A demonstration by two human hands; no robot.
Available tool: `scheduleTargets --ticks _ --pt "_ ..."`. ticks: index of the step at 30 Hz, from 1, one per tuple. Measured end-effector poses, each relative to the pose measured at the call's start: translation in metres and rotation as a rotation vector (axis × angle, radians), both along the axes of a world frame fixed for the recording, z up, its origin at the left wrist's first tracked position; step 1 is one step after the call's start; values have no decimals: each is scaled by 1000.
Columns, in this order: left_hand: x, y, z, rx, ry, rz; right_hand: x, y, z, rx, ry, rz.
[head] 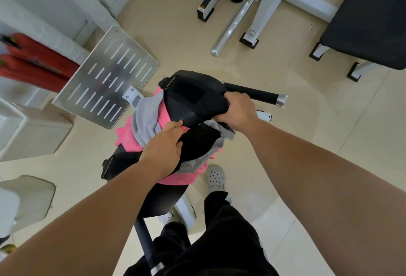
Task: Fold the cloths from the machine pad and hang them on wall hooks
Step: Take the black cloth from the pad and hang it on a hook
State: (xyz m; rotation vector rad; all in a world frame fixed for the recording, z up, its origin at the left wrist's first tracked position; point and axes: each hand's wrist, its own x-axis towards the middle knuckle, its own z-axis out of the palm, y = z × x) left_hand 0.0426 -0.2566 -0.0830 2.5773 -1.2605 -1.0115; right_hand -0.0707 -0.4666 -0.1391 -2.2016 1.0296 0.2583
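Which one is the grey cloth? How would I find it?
Find the black machine pad in the middle, where both hands meet. The grey cloth lies bunched on its left edge, just above the left hand. It sits on top of the bright pink cloth and is pale and dull, not black like the cloth being lifted.

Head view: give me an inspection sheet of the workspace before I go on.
Surface: black machine pad, mostly covered by cloths.
Job's things: pink cloth, grey cloth and black cloth heaped together, unfolded.
Clutter: nothing seen loose on the floor.
Grippers: left hand grips the black cloth; right hand grips cloth at the pad's edge.
Cables: nothing seen.
Surroundings: slotted metal footplate, black handle bar, chrome bar, black bench, red cylinders; wall hooks not in view.
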Motion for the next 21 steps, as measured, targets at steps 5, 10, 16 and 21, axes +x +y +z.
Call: scheduleTargets --ticks 5,10,16,21 --pt "-1 1 -3 -8 -15 12 -14 -30 20 135 243 243" --pt "-1 -1 0 -4 -19 -18 -29 -52 45 -83 230 191" --pt "9 13 28 -36 26 53 4 -55 106 -226 -79 177" --pt "15 55 60 -59 -85 107 45 -26 154 -310 -291 237"
